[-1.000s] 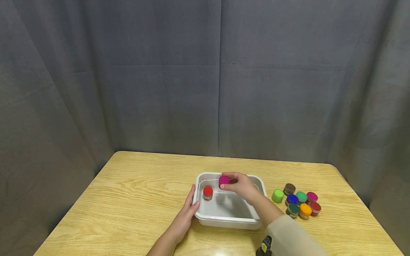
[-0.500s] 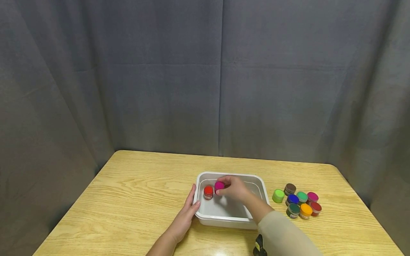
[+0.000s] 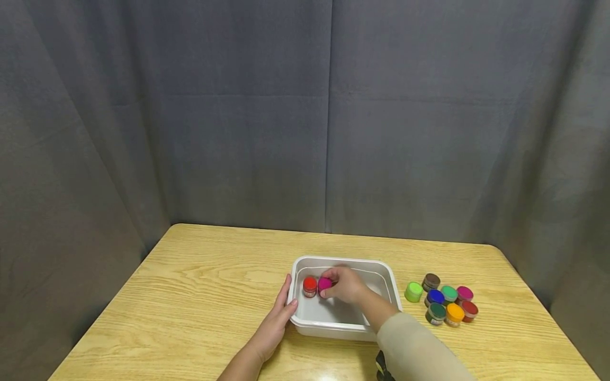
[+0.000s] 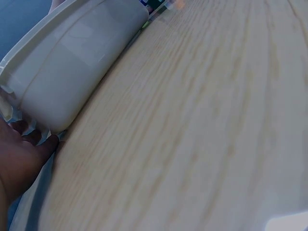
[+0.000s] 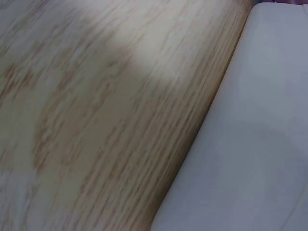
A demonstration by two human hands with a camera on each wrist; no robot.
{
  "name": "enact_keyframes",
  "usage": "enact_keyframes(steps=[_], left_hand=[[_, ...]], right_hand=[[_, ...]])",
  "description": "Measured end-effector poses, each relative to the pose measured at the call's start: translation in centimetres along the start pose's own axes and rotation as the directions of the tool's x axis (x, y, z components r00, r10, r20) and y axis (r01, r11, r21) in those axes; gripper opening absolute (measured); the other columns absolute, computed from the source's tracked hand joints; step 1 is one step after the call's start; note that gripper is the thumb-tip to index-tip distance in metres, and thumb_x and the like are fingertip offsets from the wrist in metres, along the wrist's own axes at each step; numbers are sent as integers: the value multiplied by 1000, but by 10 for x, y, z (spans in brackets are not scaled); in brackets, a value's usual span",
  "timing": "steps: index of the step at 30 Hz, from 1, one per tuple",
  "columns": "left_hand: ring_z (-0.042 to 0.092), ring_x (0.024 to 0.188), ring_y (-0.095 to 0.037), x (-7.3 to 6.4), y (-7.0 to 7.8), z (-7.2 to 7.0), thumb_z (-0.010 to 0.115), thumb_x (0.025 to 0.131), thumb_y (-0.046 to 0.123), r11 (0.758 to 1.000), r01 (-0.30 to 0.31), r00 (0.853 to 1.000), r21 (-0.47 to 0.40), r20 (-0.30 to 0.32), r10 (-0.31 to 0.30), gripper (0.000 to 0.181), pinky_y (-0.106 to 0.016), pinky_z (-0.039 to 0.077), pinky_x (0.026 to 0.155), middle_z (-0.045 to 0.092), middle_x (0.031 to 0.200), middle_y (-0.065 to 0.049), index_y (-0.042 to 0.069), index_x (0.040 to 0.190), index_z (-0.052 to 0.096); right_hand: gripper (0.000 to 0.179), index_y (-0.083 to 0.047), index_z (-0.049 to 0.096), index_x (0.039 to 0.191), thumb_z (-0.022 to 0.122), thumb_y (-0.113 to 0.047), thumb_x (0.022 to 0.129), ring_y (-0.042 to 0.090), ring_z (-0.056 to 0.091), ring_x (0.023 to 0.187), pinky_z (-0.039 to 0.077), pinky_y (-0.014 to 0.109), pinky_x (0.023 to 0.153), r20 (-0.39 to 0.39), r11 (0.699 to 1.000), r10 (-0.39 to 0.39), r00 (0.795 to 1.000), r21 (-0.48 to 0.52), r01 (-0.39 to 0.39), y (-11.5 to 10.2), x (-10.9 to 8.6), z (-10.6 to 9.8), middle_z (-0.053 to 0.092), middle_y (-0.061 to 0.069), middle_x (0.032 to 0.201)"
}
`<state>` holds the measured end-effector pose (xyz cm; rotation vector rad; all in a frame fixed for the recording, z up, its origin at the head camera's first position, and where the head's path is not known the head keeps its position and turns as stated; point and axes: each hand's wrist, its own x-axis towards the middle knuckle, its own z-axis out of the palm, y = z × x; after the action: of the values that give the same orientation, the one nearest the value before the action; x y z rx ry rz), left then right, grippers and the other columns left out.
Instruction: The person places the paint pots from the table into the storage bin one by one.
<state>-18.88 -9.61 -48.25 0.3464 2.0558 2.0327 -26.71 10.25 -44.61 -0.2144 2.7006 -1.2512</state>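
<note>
A white plastic tub (image 3: 343,330) stands on the wooden table. My left hand (image 3: 274,321) holds its left side, thumb at the near left corner of the rim and fingers along the outer wall; the left wrist view shows the hand (image 4: 21,154) at the tub's lower corner. Inside the tub, my right hand (image 3: 347,286) pinches a magenta-lidded paint jar (image 3: 324,286) between thumb and fingers. That jar is low in the tub, close beside a red-lidded paint jar (image 3: 310,287). The right wrist view shows only the tub's outer wall (image 5: 250,134) and table, not the hand.
Right of the tub, several paint jars stand close together, among them light green (image 3: 413,291), brown (image 3: 431,281), blue (image 3: 434,297), orange (image 3: 455,314) and another magenta one (image 3: 465,294). Grey curtains (image 3: 248,132) hang behind and beside the table (image 3: 200,286).
My right hand has moved left and down inside the tub, bringing the magenta jar beside the red one. My left hand has stayed at the tub's left side.
</note>
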Motion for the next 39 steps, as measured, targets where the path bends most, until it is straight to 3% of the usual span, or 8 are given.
enact_keyframes(steps=[7, 13, 20, 26, 39], left_hand=[[-9, 151, -41, 0, -1, 0, 37, 105, 31, 1000, -1, 1000, 0, -6, 1, 66, -68, -5, 117, -7, 166, -11, 22, 159, 0], [-10, 151, -41, 1, 0, 0, 36, 105, 31, 1000, -4, 1000, -5, 0, 4, 66, -67, -5, 117, -7, 166, -12, 21, 159, 0], [-10, 151, -41, 1, -1, 0, 37, 105, 31, 1000, 2, 1000, -13, 0, -2, 66, -68, -5, 117, -7, 166, -11, 22, 159, 0], [-9, 151, -41, 1, -2, -1, 38, 105, 33, 1000, 0, 1000, -7, -6, 0, 67, -67, -4, 117, -7, 166, -11, 22, 159, 1], [-8, 151, -41, 1, 0, 0, 37, 105, 32, 1000, 0, 1000, 2, -7, 0, 66, -66, -3, 118, -7, 166, -12, 22, 159, 0]], right_hand=[[42, 2, 68, 109, 84, -1, 70, 22, 66, 95, 54, 38, 91, -2, 1000, 22, 1000, 15, -22, -2, -2, 0, 72, 12, 100], [45, 6, 65, 113, 82, 2, 72, 31, 66, 103, 54, 42, 95, -7, 994, 24, 1000, 108, -23, -3, -5, -7, 71, 19, 107], [44, 7, 64, 117, 80, 0, 76, 32, 65, 104, 55, 43, 93, 0, 990, -11, 1000, 138, 11, -4, -14, -20, 69, 22, 111], [46, 1, 64, 122, 79, -6, 79, 28, 63, 105, 56, 42, 92, 3, 990, 11, 1000, 138, -11, -8, -24, -32, 68, 18, 115], [52, -6, 59, 132, 77, -21, 85, 31, 60, 120, 53, 43, 100, -16, 986, -29, 999, 166, 31, -7, -48, -70, 63, 17, 130]])
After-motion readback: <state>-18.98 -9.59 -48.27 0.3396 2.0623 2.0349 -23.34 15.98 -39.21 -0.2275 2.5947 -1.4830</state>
